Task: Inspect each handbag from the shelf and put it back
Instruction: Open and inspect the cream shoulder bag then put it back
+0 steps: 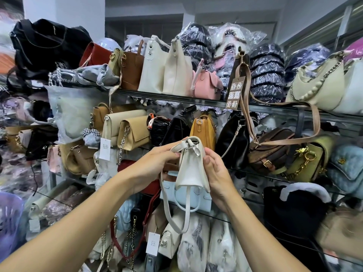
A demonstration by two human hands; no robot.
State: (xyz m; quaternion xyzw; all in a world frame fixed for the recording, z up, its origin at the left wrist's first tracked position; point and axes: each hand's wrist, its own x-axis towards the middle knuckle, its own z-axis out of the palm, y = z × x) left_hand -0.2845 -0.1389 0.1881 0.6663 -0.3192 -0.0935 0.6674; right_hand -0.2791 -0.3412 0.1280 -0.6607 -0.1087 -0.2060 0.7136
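Observation:
I hold a small cream-white handbag (191, 169) end-on in front of the glass shelves (176, 98), at about the height of the second shelf. My left hand (157, 163) grips its left side, fingers curled over the top near the strap ring. My right hand (215, 173) grips its right side, thumb on the near face. A silver zip pull hangs at the bag's top end. Its cream strap (176, 214) loops down below the bag.
Glass shelves are crammed with handbags: cream totes (167, 69) and a pink bag (207, 84) on top, tan flap bags (133, 132), a mustard bag (203, 130) and black bags in the middle. A brown strap (282, 141) hangs at right. A purple basket (9, 220) stands lower left.

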